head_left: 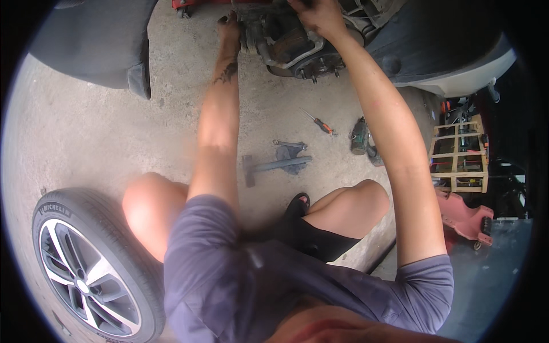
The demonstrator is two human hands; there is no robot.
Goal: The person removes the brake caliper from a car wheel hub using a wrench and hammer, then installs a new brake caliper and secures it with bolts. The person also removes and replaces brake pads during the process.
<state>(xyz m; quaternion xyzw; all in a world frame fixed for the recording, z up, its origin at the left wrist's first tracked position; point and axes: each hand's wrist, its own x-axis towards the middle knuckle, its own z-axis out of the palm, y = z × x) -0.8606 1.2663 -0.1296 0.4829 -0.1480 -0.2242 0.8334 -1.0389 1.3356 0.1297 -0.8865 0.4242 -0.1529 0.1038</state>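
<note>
At the top centre my left hand [229,30] is closed at the side of a car's exposed wheel assembly [274,43], its fingers curled on something I cannot make out. To its right, my right hand [317,17] reaches onto the upper part of that assembly, partly cut off by the picture's edge, so its grip is unclear. Below the hands sits a dark brake hub [309,70] with bare studs. On the concrete lie an orange-handled screwdriver [323,127], a sledgehammer [269,164], a dark cloth [290,151] and a green container [359,137].
A detached wheel [143,286] lies at lower left near my bent knee. Dark wheel-arch panels [91,51] flank the assembly. A red jack [183,8] shows at the top. At right are a wooden crate [480,160] of tools and a pinkish-red plastic board [460,214].
</note>
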